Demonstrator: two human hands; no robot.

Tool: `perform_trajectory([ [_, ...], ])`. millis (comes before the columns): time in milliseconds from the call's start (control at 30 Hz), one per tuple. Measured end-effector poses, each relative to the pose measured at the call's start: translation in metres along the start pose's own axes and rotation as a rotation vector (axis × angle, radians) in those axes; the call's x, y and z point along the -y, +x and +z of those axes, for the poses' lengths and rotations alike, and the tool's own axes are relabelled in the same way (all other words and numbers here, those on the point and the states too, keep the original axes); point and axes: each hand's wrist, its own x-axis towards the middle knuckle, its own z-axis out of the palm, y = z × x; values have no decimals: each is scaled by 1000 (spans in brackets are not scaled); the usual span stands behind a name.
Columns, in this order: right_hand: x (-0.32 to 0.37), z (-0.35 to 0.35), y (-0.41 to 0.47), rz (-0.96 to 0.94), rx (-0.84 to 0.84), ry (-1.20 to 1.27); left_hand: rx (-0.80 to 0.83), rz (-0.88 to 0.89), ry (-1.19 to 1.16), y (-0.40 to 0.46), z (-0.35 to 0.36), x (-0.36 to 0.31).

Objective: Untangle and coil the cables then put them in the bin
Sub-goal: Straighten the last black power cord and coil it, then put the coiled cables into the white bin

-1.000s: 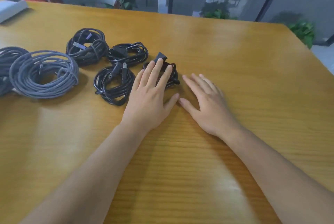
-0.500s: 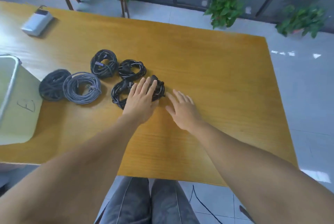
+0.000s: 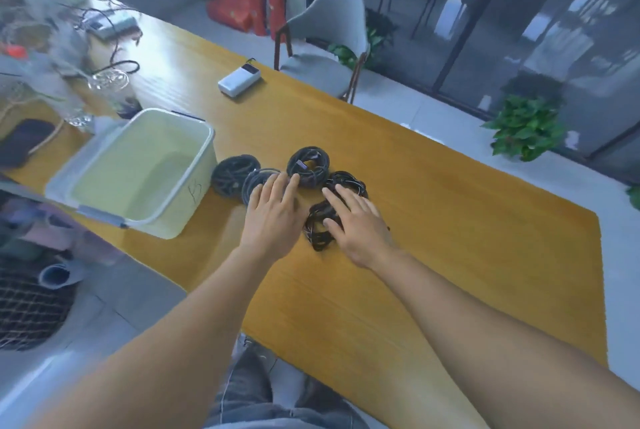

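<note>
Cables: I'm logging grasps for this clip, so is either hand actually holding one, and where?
Nothing is held. The left hand lies flat with straight fingers on a grey coil; the right hand lies flat on a black coil. The bin is empty.

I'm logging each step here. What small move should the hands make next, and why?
Probably close the right hand round the black coil under it and carry it to the bin. The cables already lie coiled, the bin looks empty, and both hands rest open on coils, the left hand on the grey one.
</note>
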Motion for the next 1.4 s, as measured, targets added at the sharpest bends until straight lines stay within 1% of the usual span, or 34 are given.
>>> perform_trajectory([
  [167,59,11,52,-120,32,-17,-103,-138,-65,-11,-15,70],
  [267,94,25,84,-179,67,-36,-107,-217,-119,-15,-24,112],
  [400,136,40,124,-237,80,-45,-103,-297,-97,-23,-29,165],
  [500,162,44,151,-252,62,-38,-111,-338,-86,-30,-29,200],
  [633,185,49,189,-287,40,-51,-147,-434,-135,-38,-31,238],
  [733,195,53,218,-275,0,-73,-181,-490,-135,-47,-30,260],
  [867,200,56,252,-224,-52,-99,-165,-586,-145,-54,-24,282],
  [1067,202,55,280,-121,-15,-37,-187,-557,-401,-53,-21,294],
  [1233,202,59,280,-104,70,113,-212,-551,-452,-51,-25,301],
  [1400,203,61,276,-61,30,204,-232,-525,-462,-48,-40,311],
])
